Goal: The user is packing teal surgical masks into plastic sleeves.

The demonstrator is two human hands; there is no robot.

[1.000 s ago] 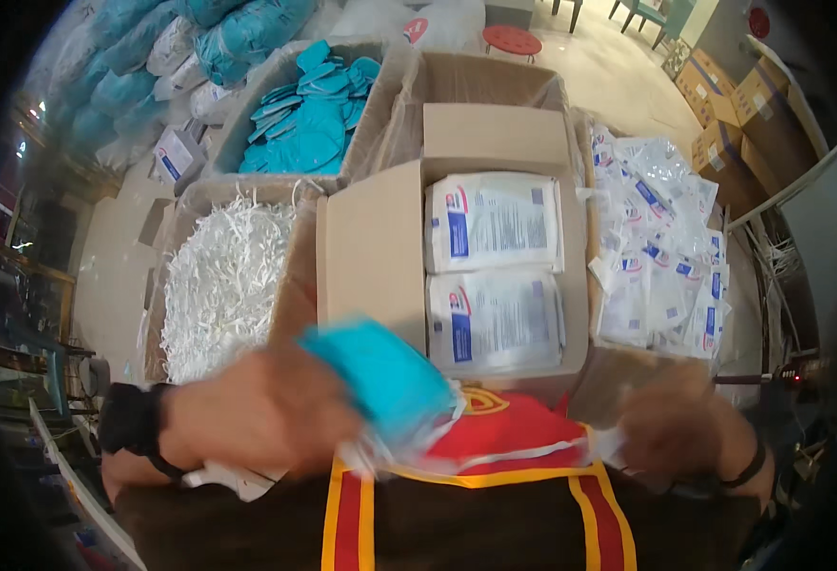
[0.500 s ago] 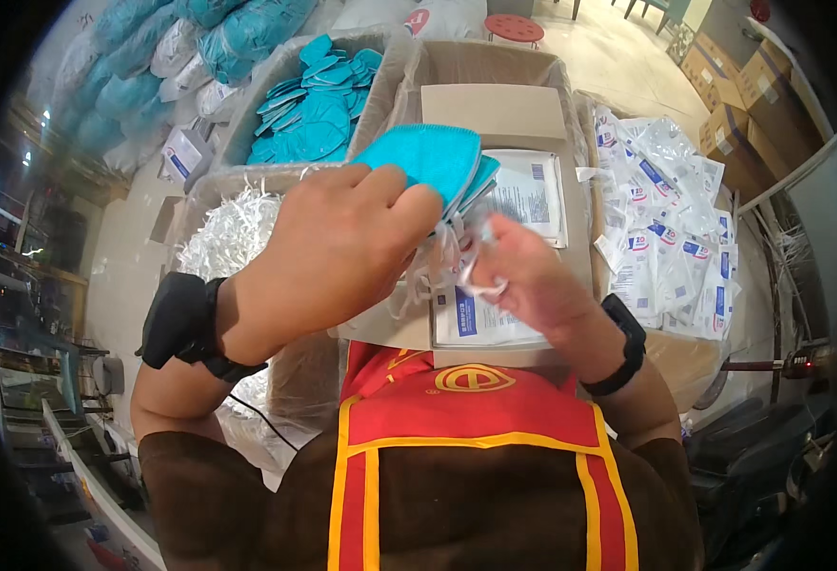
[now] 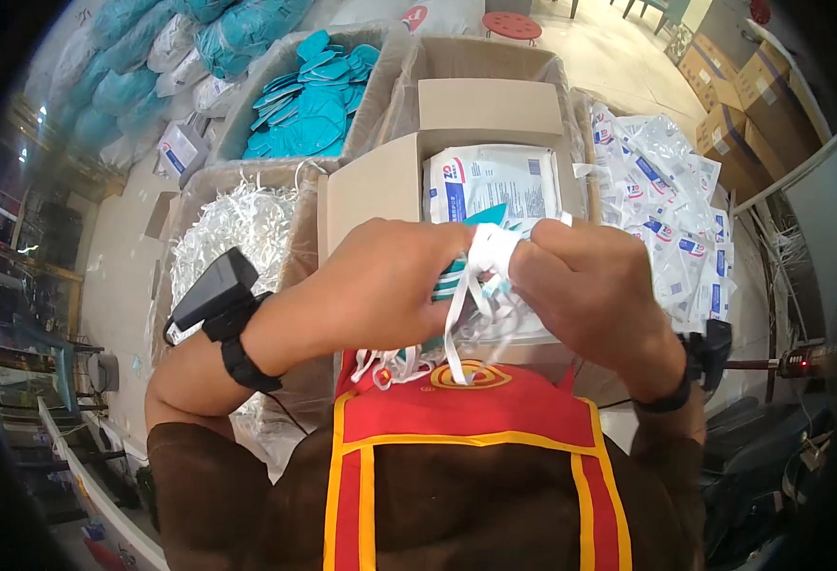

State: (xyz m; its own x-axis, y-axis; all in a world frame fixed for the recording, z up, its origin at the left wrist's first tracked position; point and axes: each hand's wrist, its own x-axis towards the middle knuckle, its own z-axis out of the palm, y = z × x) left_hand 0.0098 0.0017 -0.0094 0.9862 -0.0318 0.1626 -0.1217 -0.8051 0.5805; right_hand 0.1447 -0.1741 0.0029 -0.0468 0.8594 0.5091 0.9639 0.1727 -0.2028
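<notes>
My left hand (image 3: 380, 281) is wrapped round a small stack of teal face masks (image 3: 449, 278), held low in front of my chest; most of the stack is hidden behind the fingers. White elastic straps (image 3: 491, 249) run from the masks to my right hand (image 3: 595, 285), which is closed in a fist on them. More strap ends dangle below both hands, over the red apron. Just beyond the hands stands an open carton (image 3: 371, 195) with white printed packets (image 3: 495, 181) lying flat inside.
A bin of loose teal masks (image 3: 304, 109) stands at the far left, with a bin of white straps (image 3: 233, 238) nearer. To the right is a box heaped with white sealed packets (image 3: 676, 219). Brown cartons (image 3: 742, 95), a red stool (image 3: 512, 27) and bagged masks (image 3: 247, 33) stand farther off.
Both hands have come lower and nearer my body with the masks, which have turned to show their edges. My right hand has closed on the straps, now bunched between the hands.
</notes>
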